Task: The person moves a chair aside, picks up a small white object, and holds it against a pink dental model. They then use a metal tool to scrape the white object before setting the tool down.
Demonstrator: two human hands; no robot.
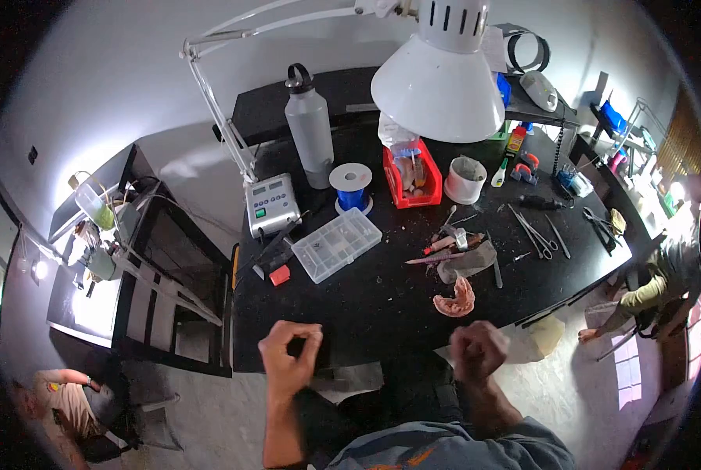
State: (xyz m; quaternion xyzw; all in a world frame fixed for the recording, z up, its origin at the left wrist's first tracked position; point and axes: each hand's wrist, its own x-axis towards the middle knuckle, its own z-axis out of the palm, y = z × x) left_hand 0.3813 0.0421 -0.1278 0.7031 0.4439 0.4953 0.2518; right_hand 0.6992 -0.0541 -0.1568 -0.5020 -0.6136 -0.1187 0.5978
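My left hand (290, 354) is raised at the front edge of the black table, thumb and fingertips pressed together in a ring; anything between the tips is too small to make out. My right hand (478, 350), slightly blurred, is curled closed at the same edge, and what it holds, if anything, is hidden. Just above it on the table lies a pink dental cast (454, 298). Behind the cast are a translucent sheet (468, 262) and a pink pointed tool (436, 258). A clear compartment box (337, 244) lies beyond my left hand, with a red block (280, 275) beside it.
A white lamp (438, 86) hangs over the table (350, 313). Behind stand a grey bottle (309, 137), blue spool (351, 188), control box (272, 205), red bin (413, 176) and white cup (465, 180). Scissors (534, 233) and pliers (601, 227) lie right. Other people sit at both sides.
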